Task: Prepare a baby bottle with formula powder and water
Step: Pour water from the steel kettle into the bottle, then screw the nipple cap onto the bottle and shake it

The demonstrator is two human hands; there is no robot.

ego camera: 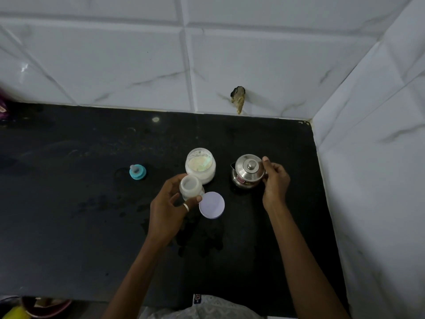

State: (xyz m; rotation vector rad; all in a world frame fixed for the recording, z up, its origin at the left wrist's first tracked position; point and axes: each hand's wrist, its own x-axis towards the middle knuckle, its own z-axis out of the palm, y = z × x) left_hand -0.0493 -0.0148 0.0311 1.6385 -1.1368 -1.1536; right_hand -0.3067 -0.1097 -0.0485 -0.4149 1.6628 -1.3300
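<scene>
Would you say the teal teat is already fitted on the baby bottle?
No: the teal teat lies on the counter, apart from the bottle the left hand holds.

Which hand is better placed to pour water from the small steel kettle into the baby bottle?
Probably the right hand: it grips the lidded steel kettle, while the left hand holds the open translucent bottle.

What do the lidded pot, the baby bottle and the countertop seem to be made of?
The lidded pot looks like polished steel, silvery with mirror-like glints. The baby bottle seems translucent plastic, milky and matte; glass cannot be excluded. The countertop looks like polished black stone, faintly speckled and reflective.
</scene>
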